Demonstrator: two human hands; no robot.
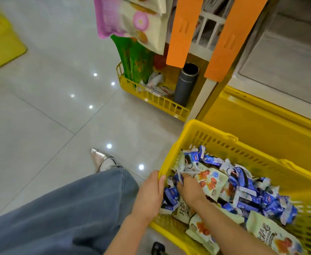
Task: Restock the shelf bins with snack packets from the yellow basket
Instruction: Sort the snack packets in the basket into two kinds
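Left hand (149,194) grips the near-left rim of the slotted yellow plastic basket (215,137), its thumb hooked over the edge. Right hand (189,190) is dug into the pile of blue-and-white and pale green snack packets (243,192) inside, with its fingertips buried, so its hold cannot be told. The basket's far wall lies close to the yellow shelf base (261,126). Glossy grey tiled floor (49,116) lies open to the left.

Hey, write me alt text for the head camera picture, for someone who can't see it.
A person's right hand reaches into blue and pale green snack packets in a yellow basket, while the left hand holds its rim. Beyond, on the tiled floor, a second yellow basket holds a grey flask.
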